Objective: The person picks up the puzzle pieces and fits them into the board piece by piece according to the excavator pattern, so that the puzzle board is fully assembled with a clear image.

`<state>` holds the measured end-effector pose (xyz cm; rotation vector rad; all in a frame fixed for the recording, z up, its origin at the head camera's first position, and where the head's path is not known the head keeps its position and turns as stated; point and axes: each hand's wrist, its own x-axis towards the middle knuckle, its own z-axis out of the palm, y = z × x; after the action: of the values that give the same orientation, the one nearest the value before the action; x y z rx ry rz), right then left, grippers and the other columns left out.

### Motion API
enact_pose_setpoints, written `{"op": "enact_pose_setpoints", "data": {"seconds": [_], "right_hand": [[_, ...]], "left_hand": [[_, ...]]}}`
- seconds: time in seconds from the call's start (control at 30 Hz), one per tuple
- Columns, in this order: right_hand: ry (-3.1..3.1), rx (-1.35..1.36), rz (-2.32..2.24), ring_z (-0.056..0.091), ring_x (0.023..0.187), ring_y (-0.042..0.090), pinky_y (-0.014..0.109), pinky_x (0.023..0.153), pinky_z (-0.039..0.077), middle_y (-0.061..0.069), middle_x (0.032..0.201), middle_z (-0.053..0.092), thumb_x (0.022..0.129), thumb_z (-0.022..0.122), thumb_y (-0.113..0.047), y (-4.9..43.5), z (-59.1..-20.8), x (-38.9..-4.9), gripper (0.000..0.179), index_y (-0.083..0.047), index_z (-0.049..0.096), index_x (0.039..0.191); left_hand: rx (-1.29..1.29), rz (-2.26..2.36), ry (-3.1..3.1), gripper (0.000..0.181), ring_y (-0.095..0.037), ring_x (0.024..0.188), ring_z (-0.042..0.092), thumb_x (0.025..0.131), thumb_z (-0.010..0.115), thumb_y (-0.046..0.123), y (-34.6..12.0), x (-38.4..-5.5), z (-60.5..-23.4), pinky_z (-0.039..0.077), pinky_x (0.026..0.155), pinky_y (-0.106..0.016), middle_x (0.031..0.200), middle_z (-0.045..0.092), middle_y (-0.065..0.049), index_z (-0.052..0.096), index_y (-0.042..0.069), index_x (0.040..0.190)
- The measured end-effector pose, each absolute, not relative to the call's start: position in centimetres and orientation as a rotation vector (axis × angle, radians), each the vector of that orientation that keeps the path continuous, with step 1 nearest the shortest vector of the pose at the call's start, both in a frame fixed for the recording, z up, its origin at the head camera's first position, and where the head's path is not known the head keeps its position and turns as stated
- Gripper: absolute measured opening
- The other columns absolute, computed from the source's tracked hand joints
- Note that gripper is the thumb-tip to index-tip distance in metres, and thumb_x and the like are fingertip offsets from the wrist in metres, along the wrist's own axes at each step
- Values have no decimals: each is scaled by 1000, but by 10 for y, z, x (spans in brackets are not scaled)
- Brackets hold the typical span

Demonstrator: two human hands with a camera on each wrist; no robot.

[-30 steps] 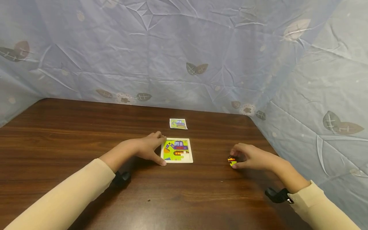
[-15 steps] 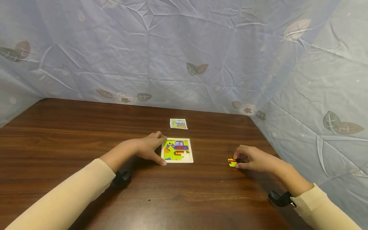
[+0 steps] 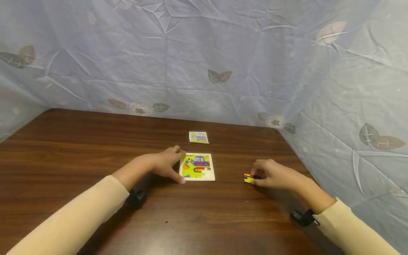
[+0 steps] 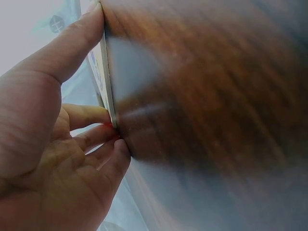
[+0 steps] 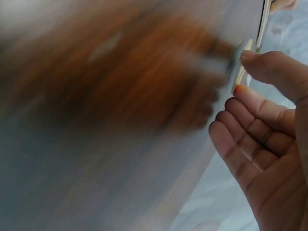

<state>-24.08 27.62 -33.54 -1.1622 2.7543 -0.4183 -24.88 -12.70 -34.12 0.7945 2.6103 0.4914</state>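
My left hand (image 3: pixel 166 164) steadies a square jigsaw tray (image 3: pixel 208 175) by its left side, thumb at the near corner and fingers at the far one. An excavator picture fills most of the tray; its lower right shows a bare white recess. In the left wrist view the tray's edge (image 4: pixel 108 79) runs between thumb and fingertips. Right of the tray, my right hand (image 3: pixel 272 174) pinches a green jigsaw piece (image 3: pixel 248 179) with a red and yellow strip. Thumb and index finger meet on the thin piece (image 5: pixel 240 72) in the right wrist view, close over the table.
Behind the tray lies a small picture card (image 3: pixel 199 137) with the same excavator. Everything sits on a dark brown wooden table (image 3: pixel 127 219). A leaf-patterned cloth (image 3: pixel 191 53) hangs behind and to the right. A tiny dark speck (image 3: pixel 166 222) lies near the front.
The right hand shifted slightly right, then moved left toward the tray with the jigsaw piece. My left hand and the tray have stayed in place.
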Motion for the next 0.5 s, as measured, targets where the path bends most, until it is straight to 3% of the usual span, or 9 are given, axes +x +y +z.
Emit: {"op": "enact_pose_setpoints", "data": {"seconds": [0.3, 0.5], "right_hand": [[2729, -1292, -385, 67, 92, 13, 32, 80, 61, 3, 102, 68, 95, 77, -21, 218, -330, -249, 16, -8, 72, 103], [2718, -1308, -320, 63, 94, 13, 31, 82, 59, 3, 107, 68, 97, 75, -25, 185, -330, -251, 20, -8, 72, 108]], "left_hand": [[802, 502, 2609, 107, -40, 150, 35, 88, 81, 51, -129, -248, -340, 35, 124, -57, 157, 36, -22, 28, -4, 163], [806, 508, 2602, 107, -40, 151, 34, 89, 81, 51, -129, -249, -343, 34, 125, -57, 158, 36, -21, 28, -4, 163]]}}
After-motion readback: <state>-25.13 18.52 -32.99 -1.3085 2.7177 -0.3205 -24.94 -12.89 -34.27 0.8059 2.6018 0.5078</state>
